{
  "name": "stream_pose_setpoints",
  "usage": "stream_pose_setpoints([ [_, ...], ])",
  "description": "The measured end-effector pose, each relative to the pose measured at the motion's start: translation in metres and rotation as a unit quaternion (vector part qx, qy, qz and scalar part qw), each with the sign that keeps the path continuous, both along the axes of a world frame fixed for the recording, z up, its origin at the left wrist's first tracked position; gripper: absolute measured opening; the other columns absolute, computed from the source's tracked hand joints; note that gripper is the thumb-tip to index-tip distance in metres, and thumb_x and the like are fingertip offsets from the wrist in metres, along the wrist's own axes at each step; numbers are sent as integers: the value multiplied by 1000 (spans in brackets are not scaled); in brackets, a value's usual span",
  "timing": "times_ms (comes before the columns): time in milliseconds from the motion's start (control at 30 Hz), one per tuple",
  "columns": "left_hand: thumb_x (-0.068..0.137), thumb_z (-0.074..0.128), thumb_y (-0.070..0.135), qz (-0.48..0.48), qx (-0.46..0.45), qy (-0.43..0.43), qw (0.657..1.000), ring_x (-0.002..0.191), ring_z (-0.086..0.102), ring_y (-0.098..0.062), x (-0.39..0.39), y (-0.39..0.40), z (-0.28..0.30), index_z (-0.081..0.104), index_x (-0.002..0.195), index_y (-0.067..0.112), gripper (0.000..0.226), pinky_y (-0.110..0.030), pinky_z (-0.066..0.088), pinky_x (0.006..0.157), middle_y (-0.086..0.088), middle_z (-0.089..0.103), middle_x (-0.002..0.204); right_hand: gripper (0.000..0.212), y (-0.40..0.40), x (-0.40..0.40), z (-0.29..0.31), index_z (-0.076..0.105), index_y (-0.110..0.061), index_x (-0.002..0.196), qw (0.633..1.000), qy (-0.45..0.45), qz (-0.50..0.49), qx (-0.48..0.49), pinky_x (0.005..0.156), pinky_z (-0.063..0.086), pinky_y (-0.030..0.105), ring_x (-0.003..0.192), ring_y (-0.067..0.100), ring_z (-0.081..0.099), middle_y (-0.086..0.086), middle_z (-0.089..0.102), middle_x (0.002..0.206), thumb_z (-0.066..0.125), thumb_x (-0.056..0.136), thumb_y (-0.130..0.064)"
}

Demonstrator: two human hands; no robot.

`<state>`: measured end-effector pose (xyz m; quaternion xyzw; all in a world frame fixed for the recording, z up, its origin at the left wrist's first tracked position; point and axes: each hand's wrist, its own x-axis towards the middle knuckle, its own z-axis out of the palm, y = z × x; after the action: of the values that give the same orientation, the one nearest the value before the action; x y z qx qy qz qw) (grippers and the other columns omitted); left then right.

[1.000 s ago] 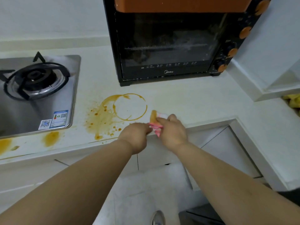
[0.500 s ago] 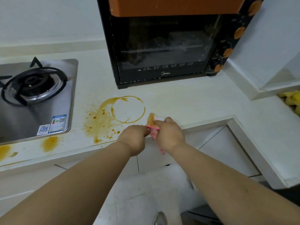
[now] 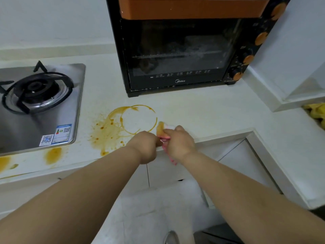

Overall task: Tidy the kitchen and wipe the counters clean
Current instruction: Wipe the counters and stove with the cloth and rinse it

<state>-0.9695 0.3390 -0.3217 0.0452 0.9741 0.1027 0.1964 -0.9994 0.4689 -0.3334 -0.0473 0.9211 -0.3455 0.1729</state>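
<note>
Both hands, left hand point(image 3: 146, 146) and right hand point(image 3: 181, 142), pinch pink cloth point(image 3: 162, 132), likely refolding dirty side; sauce ring point(image 3: 139, 118) just beyond left hand.

Your cloth point(image 3: 162, 132) is pink and white, bunched up, its upper end soaked orange-brown. It sits at the counter point(image 3: 202, 113) edge, a tail hanging below your grip. Just left of the grip lies the stain point(image 3: 123, 124): an orange ring with smears and splatter further left.
</note>
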Motion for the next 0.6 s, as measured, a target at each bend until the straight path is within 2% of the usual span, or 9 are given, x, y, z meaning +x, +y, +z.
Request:
stream_pose_setpoints([
  [67,87,48,9,1,6,0,1000,121,52,-21,1,0,0,58,128,30,47,-26,43,94,1,60,129,25,19,-13,17,69,-18,109,994,-65,32,-76,74,56,27,85,25,66,6,67,97,66,84,-14],
  [100,89,48,10,2,10,2,1000,128,47,-18,1,-2,0,55,133,30,49,-24,39,102,5,53,138,25,30,-20,28,67,-14,113,982,-96,7,-163,70,59,33,78,22,69,10,69,97,62,88,-9],
  [133,90,47,10,1,14,5,1000,133,42,-16,0,-2,0,52,135,29,49,-23,34,107,9,46,144,25,44,-26,41,64,-11,116,963,-120,-41,-236,60,59,31,67,16,69,10,69,92,57,92,-6],
  [167,92,46,10,-1,15,5,1000,135,39,-14,-1,-2,0,50,136,29,49,-22,31,110,10,43,147,24,58,-35,46,61,-11,117,957,-116,-75,-255,52,56,26,59,13,67,8,67,87,52,95,-6],
  [200,92,45,11,-4,14,2,1000,136,38,-14,-1,-2,-1,50,136,29,48,-22,31,111,10,42,147,24,71,-44,49,59,-11,118,963,-102,-109,-225,55,55,25,63,14,67,7,66,88,50,96,-6],
  [267,93,45,13,-8,8,-3,1000,134,40,-14,-2,-2,0,51,136,29,46,-25,33,110,9,45,145,38,98,-65,41,50,-8,132,986,-34,-156,-39,87,51,32,99,25,62,10,62,111,52,94,-12],
  [333,93,45,14,-5,5,-5,1000,133,41,-14,-5,-2,0,52,135,29,45,-25,34,110,9,48,143,55,112,-77,33,37,-12,144,970,34,-217,100,104,39,39,124,37,46,18,45,136,52,92,-20],
  [467,91,47,12,-4,11,-5,1000,133,41,-11,-8,-2,0,54,133,29,46,-24,34,110,10,49,142,52,90,-83,12,41,-20,141,978,52,-103,171,104,37,37,123,40,42,18,33,139,52,91,-30],
  [600,89,48,12,0,9,0,1000,130,45,-12,-8,-2,0,57,130,29,45,-25,37,108,9,53,138,39,45,-75,-14,54,-16,128,976,79,-78,186,108,30,31,131,33,30,13,27,147,49,90,-24],
])
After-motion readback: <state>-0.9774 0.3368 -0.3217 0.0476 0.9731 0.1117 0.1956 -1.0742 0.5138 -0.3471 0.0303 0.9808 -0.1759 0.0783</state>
